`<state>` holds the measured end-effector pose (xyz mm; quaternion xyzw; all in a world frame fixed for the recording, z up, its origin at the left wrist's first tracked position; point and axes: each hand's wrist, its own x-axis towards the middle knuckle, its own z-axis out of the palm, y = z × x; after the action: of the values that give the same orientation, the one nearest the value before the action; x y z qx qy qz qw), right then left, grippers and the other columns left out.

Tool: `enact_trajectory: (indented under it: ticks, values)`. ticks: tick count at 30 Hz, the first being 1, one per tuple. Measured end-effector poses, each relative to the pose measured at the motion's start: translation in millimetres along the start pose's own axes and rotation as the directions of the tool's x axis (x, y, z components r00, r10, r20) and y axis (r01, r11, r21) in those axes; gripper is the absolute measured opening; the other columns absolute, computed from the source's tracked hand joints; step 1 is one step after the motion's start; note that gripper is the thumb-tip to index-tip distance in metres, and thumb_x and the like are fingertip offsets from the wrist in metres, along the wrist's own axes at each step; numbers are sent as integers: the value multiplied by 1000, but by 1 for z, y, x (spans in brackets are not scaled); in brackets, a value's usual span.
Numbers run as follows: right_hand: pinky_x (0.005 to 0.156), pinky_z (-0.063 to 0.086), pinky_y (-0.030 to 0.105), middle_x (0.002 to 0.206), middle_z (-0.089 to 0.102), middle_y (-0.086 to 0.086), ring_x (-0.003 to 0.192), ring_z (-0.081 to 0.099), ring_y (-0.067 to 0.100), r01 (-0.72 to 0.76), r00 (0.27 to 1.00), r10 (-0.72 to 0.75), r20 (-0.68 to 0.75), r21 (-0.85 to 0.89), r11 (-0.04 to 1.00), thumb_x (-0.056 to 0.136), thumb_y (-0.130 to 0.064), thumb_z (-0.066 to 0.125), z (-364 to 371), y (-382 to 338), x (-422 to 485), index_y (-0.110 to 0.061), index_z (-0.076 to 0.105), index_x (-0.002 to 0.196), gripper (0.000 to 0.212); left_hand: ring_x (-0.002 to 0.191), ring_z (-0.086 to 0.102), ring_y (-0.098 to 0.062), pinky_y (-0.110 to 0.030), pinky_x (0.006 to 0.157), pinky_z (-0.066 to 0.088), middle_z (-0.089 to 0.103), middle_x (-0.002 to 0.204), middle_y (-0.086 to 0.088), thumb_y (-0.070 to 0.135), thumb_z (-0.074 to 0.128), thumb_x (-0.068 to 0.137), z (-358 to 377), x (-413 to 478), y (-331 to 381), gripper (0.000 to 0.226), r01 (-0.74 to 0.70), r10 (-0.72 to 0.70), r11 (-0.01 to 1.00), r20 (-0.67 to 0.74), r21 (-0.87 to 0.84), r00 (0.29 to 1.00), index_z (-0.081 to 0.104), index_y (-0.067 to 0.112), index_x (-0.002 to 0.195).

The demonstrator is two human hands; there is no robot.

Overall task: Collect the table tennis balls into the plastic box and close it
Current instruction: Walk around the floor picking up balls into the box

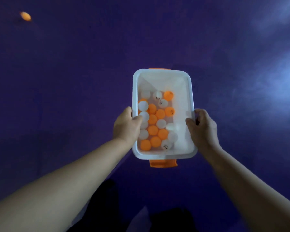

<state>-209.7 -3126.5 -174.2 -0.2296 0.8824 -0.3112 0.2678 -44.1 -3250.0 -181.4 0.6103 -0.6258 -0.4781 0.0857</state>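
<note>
Between left hand [126, 126] and right hand [203, 129], plastic box [164, 81] in their grip.

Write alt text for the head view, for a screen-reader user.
A left hand and a right hand grip the long sides of an open white plastic box holding orange and white table tennis balls, seen against a purple surface. One stray orange ball sits far off at upper left.

On my feed both bare forearms stretch forward, almost straight. The left hand [126, 125] grips the plastic box [162, 72] with its thumb hooked over one long rim, and the right hand [203, 128] does the same opposite. The fingers are mostly hidden.
</note>
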Motion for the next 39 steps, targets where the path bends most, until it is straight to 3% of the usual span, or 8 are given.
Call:
enact_trajectory:
  ticks: [5,8,11,20,28,31,35,39]
  values:
    - [55,50,32,80,59,-3,67,58,14,-21,990,29,140,-57,998,91,-22,47,-41,-112,-43,-15,51,92,8,59,42,-17,-32,51,33,47,69,-3,22,52,84,-97,-47,56,22,91,-92,995,-23,-41,995,44,3,81]
    - [46,38,23,69,53,-2,56,46,11,-9,973,32,230,-100,995,90,-18,49,-71,-192,-72,-9,48,81,13,60,44,-17,-33,51,33,50,69,-2,23,53,84,-170,-77,95,21,130,-133,989,-39,-73,990,45,4,80]
    - [41,34,15,68,52,-3,54,44,8,11,950,31,312,-133,991,90,-18,51,-101,-277,-103,-12,47,77,15,58,46,-12,-28,50,34,52,68,1,25,54,86,-250,-109,135,20,157,-161,982,-23,-107,987,46,11,75]
    - [49,38,18,73,53,-3,60,47,9,130,879,-36,476,-166,977,89,-17,53,-136,-486,-168,-18,44,74,17,54,42,-11,-25,48,32,46,62,4,23,58,84,-457,-159,220,26,130,-135,989,-71,-70,988,40,18,66]
    - [46,35,16,69,49,-3,57,43,8,289,848,-156,506,-195,937,89,-20,57,-143,-570,-122,-18,43,72,22,56,43,-9,-24,48,33,47,64,3,24,60,82,-516,-119,274,22,83,-93,991,-100,-102,991,44,13,72]
    - [50,41,20,74,54,-1,60,48,9,324,824,-169,541,-204,924,87,-22,57,-146,-597,-78,-16,48,77,15,56,42,-9,-23,49,32,46,64,3,23,61,82,-519,-84,303,24,82,-97,989,-122,-124,988,42,13,70]
    - [54,47,22,84,61,0,67,57,10,370,788,-164,593,-244,896,87,-25,54,-148,-652,-9,-17,52,89,9,67,59,-14,-27,56,45,61,75,0,23,64,83,-526,-34,347,15,151,-183,959,-114,-240,976,55,13,78]
    - [49,41,18,81,58,-2,63,53,8,419,758,-179,627,-258,871,88,-22,52,-137,-710,49,-18,51,89,5,69,58,-14,-30,59,46,64,80,-9,28,66,82,-541,21,373,21,188,-237,935,-133,-300,962,57,9,83]
